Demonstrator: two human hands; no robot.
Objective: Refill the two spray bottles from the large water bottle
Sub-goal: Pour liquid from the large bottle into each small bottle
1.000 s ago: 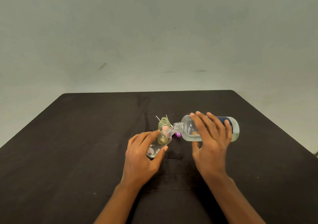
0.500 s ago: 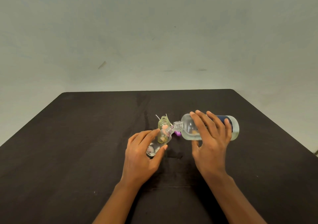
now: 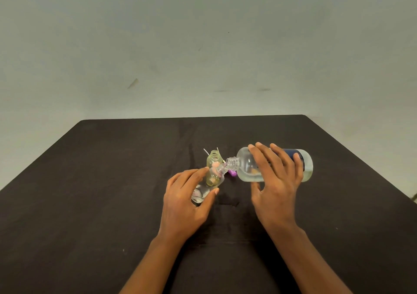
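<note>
My right hand (image 3: 274, 182) grips the large clear water bottle (image 3: 246, 166), tipped on its side with its open mouth pointing left. It has a dark blue label near its base and a little water inside. My left hand (image 3: 185, 200) holds a small clear spray bottle (image 3: 203, 192), tilted so that its open neck meets the large bottle's mouth. Behind it stands a second small bottle (image 3: 213, 160), yellowish, uncapped and upright on the black table (image 3: 90, 192).
A purple piece (image 3: 232, 173) lies on the table just under the large bottle's neck. Two thin white tubes stick up beside the yellowish bottle. A pale wall rises behind the table's far edge. The table's right edge runs close past the large bottle's base.
Both hands hold nearly the same pose. The large bottle stays tipped against the small bottle's neck; nothing else has moved visibly.
</note>
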